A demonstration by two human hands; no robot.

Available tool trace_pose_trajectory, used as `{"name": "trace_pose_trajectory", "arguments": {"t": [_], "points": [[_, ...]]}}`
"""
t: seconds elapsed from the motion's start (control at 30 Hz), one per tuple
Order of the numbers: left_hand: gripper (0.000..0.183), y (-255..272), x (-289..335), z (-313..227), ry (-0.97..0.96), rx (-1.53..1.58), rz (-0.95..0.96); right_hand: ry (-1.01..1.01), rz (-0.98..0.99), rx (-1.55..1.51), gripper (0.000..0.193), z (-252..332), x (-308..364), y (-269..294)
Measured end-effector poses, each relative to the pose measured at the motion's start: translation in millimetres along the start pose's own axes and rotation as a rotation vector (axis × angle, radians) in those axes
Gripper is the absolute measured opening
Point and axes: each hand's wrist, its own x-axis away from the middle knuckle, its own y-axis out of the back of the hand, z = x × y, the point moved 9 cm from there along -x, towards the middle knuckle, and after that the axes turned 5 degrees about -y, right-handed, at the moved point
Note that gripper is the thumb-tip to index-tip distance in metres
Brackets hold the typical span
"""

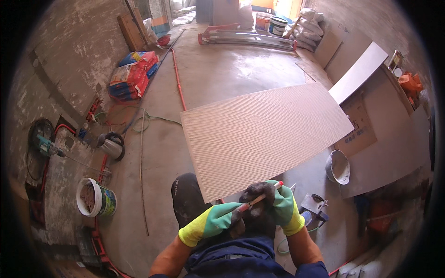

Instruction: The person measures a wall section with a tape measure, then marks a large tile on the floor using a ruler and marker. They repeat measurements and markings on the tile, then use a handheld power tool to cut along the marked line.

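Note:
Both my hands wear green-and-yellow gloves with dark, dirty fingers and meet over my lap. Between them runs a slim pen (256,200) with red at both ends. My left hand (219,221) is closed round its lower red end, and my right hand (277,204) grips the part near the upper red end. A thin pale pointed piece shows beside the right hand; its kind is unclear. Just beyond the hands, a large beige tile (264,134) lies tilted, its ribbed back facing up. Its near edge reaches my knees, and what supports it is hidden.
Left stand a bucket (96,198) of grey-brown mix, a metal kettle (111,146), a drill mixer (47,146) and red-blue sacks (132,76). Right are a grey bowl (338,167), a small tool (313,204) and leaning boards (389,139). A long metal tile cutter (248,39) lies at the back.

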Motion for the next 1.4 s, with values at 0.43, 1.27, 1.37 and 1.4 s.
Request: {"name": "trace_pose_trajectory", "arguments": {"t": [0.43,1.27,1.37,1.4], "points": [[0.022,-51.1,-22.9,-14.2,-0.314,-0.812,-0.101,-0.054,-0.441,-0.162,0.048,-40.4,44.2,47.8],[0.018,-223.3,-9.3,159.8,-0.176,-1.370,0.806,-1.014,-0.255,0.706,0.033,-174.6,287.1,95.8],[0.016,-220.9,-14.0,168.2,-0.109,-1.292,0.853,-0.896,-0.287,0.795,0.034,-168.9,273.4,95.2],[0.016,-217.5,-16.6,169.4,-0.086,-1.250,0.857,-0.876,-0.308,0.832,0.034,-170.0,269.3,96.5]]}}
